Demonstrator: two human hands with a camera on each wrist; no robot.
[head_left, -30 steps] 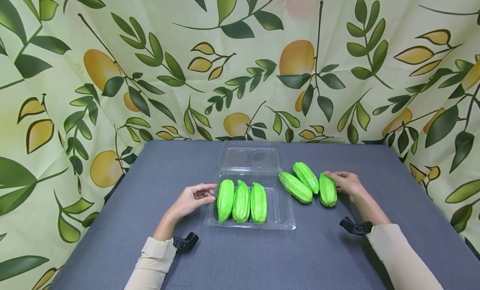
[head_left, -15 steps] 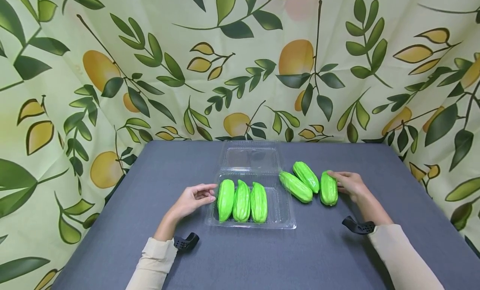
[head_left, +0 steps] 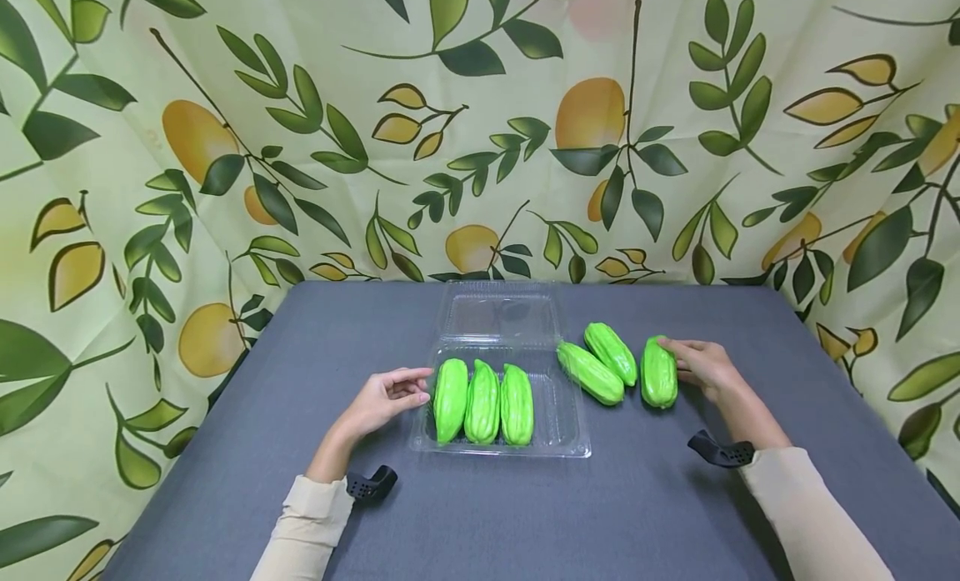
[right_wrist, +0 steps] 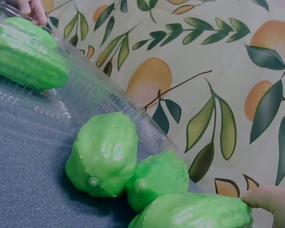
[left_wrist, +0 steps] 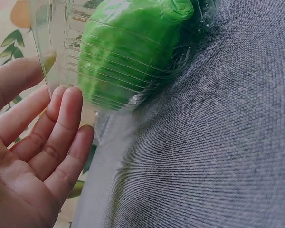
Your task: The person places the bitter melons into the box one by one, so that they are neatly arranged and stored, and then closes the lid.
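My right hand (head_left: 703, 366) grips the upper end of a green, ridged bitter melon (head_left: 659, 374); its thumb (right_wrist: 266, 195) lies against that end in the right wrist view. My left hand (head_left: 386, 402) is at the left rim of a clear plastic clamshell box (head_left: 558, 427), fingers loosely bent beside the wall. Whether it presses the rim is hard to tell. Three bitter melons stand side by side in the box: left (head_left: 451, 402), middle (head_left: 483, 403) and right (head_left: 517, 406). Two more, a front one (head_left: 592, 373) and a rear one (head_left: 611, 353), lie together right of it.
The box's lid (head_left: 501, 313) is folded back flat towards the rear. A grey cloth-covered table (head_left: 495, 514) lies under everything. Behind it hangs a curtain (head_left: 480, 172) printed with leaves and orange fruit. Each wrist wears a black band mount (head_left: 372, 483).
My right hand and the bitter melon in it have shifted slightly up and to the right, away from the two lying melons. The left hand and the box look the same.
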